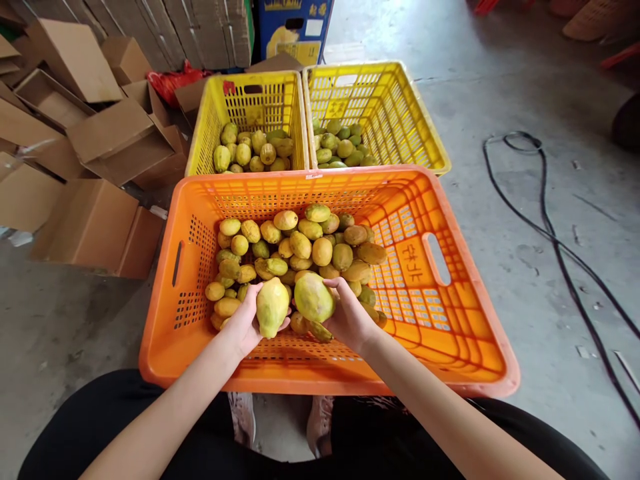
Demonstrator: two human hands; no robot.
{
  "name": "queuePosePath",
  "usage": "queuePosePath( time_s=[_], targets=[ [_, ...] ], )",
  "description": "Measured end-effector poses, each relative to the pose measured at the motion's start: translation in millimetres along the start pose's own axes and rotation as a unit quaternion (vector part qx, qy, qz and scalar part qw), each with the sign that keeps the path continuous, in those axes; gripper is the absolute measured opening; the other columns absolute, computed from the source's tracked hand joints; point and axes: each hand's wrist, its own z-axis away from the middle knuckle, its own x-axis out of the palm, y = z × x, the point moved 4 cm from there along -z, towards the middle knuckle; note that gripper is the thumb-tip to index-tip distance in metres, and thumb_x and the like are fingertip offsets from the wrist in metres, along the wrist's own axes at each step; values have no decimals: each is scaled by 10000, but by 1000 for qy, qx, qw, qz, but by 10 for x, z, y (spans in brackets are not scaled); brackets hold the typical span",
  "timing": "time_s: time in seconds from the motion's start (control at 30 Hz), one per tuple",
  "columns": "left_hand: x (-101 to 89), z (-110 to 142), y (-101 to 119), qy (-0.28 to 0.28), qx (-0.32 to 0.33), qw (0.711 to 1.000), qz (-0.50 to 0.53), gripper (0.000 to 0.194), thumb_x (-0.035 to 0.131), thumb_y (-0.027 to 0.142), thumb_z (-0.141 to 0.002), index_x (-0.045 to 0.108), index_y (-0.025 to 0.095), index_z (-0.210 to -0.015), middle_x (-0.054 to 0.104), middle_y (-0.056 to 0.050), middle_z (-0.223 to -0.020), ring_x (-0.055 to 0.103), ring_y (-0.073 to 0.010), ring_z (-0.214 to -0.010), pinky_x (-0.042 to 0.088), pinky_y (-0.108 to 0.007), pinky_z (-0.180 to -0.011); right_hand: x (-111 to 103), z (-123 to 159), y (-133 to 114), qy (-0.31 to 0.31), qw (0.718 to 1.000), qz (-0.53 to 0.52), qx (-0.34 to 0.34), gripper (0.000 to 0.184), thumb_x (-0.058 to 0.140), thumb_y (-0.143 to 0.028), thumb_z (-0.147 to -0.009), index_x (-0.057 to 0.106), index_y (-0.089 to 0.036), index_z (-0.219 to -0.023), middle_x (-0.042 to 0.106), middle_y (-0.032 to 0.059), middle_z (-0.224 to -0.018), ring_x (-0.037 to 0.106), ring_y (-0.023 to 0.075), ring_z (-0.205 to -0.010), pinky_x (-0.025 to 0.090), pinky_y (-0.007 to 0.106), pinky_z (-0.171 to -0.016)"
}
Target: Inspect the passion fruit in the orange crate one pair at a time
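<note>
Status, my read: mid-job. Both yellow crates part-loaded, orange crate far from cleared, two pieces in hand. Can't tell which way the fruit is going.

Orange crate (pixel 310 380): x1, right in front of the person. Its fruit pile (pixel 321 252) sits left and middle, with bare base toward the right edge. Dozens of pieces, stacked, so no firm count.

Yellow crates: x2, side by side, just past the orange crate's far edge. Left yellow crate (pixel 277 78) and right yellow crate (pixel 424 113) each show well over ten pieces, low down in the crate; the orange crate's far edge hides part of both loads. Neither looks full.

Hands: x2, both over the pile toward the orange crate's near edge. Left hand (pixel 245 323): fingers part-open, cupped round one yellow-green fruit (pixel 273 308). Right hand (pixel 353 321): fingers likewise curved round one greener fruit (pixel 314 297), thumb on top, rest mostly hidden. Held fruit: x2, one each, apart.
</note>
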Motion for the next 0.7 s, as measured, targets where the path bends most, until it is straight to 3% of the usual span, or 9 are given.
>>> queuePosePath(
  time_s=[0.1,0.23,0.37,0.5,0.7],
  targets=[
    [2,9,-14,-7,-9,1000,-26,328,466,408,-974,628,124,-1001,688,-122,-859,684,-207,-736,605,-335,-625,-17,0,-2,3,1000,-1,2,241,587,-330,-859,649,-189,-1045,761,57,-899,727,242,-865,607,365,-753],
    [3,34,-17,-28,6,998,-64,340,602,456,-911,611,161,-1079,680,-100,-887,676,-202,-742,603,-348,-637,-22,-12,2,0,1000,17,-25,225,668,-358,-845,667,-208,-1013,759,33,-925,717,207,-855,593,301,-723],
    [-5,55,-19,-32,21,996,-82,298,716,338,-845,595,164,-1054,663,-80,-865,656,-178,-722,594,-328,-641,-8,-27,11,0,999,16,-35,199,643,-319,-852,684,-187,-996,758,38,-899,708,185,-861,565,239,-696],
    [7,84,1,-13,57,993,-106,282,752,186,-793,615,177,-1038,657,-51,-864,645,-162,-746,580,-285,-659,-19,-31,5,11,999,12,-30,214,607,-290,-842,676,-188,-1017,753,41,-885,705,194,-841,567,253,-675],
    [24,56,4,-6,75,993,-94,180,679,222,-856,659,127,-1007,697,-83,-900,647,-147,-758,546,-212,-650,-66,-34,30,43,999,-17,24,278,550,-352,-839,642,-176,-1033,730,71,-848,710,242,-835,589,337,-679]
  ],
)
